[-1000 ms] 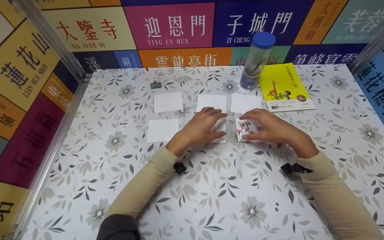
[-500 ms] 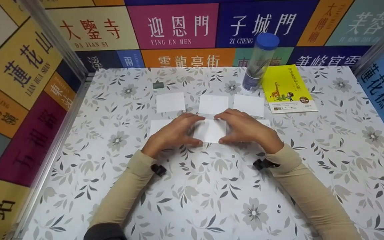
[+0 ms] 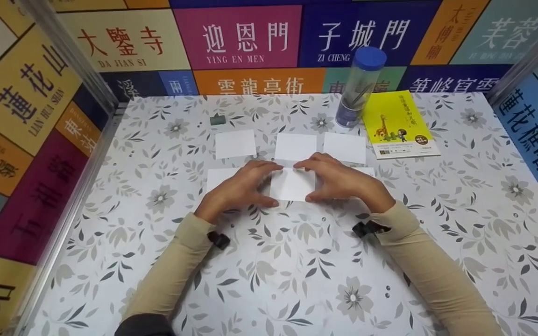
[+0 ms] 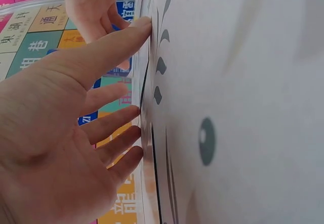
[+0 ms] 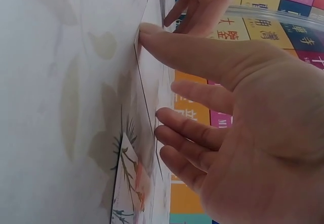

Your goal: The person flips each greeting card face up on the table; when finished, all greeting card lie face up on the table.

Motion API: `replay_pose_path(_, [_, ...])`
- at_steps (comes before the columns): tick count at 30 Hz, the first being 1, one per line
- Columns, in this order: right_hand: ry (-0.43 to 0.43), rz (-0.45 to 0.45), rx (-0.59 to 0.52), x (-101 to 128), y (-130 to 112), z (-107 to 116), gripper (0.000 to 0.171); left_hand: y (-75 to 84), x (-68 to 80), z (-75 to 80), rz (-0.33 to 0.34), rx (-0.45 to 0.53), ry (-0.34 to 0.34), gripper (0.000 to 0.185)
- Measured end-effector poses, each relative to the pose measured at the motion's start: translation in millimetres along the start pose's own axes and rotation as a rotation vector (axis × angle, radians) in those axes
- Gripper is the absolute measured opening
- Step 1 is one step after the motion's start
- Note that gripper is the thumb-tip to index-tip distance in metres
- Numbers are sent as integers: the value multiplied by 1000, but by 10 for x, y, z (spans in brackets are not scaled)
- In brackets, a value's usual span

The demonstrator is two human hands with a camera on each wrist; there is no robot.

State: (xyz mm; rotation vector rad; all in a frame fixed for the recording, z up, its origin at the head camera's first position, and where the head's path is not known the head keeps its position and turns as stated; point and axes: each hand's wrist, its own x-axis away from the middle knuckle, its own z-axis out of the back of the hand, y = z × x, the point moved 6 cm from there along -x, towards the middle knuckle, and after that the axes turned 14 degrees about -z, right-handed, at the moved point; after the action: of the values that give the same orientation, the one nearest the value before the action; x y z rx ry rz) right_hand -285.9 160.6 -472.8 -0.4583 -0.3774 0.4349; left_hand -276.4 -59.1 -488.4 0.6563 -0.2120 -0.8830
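- Left hand (image 3: 238, 191): at the left edge of a blank white rectangular paper card (image 3: 293, 185) lying flat at the middle of the floral-patterned table (image 3: 297, 261); index tip at the far left corner, thumb at the near left corner; fingers (image 4: 114, 125) straight and spread, tips on the table, nothing gripped.
- Right hand (image 3: 343, 179): mirrored at the same card's right edge; index at the far right corner, thumb at the near right corner; fingers (image 5: 190, 128) loosely extended, not clenched.
- Head view only: three more white cards in a far row (image 3: 236, 143), (image 3: 295, 146), (image 3: 344, 147); a fourth white card (image 3: 217, 178) partly under the left hand; a sliver of another card (image 3: 366, 171) just past the right hand.
- Head view only: clear plastic tube with blue cap (image 3: 360, 86) upright near the far edge; yellow paperback book with giraffe cover (image 3: 399, 125) flat just beside it; small dark green tag (image 3: 218, 120) far left.
- Left wrist view only: thumb tip pressed against the card's edge, opposite hand visible beyond.
- Right wrist view only: printed face with pink flower and green stems (image 5: 129, 188) on a card beneath the palm; unseen from the head view.
- Beige sleeves on both forearms; black wrist mounts at the cuffs.
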Motion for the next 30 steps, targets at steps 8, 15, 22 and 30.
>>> replay_pose_path(8, [33,-20,33,18,-30,21,86,17,-8,22,8,40,57,92])
replay_pose_path(15, [39,-27,64,13,-65,6,78,10,14,27,89,-6,47,95])
replay_pose_path(22, [-13,-80,28,24,8,-15,82,8,-33,14,85,9,20,93])
replay_pose_path(30, [-17,-99,26,49,18,-17,89,41,-147,63,104,25,-69,93])
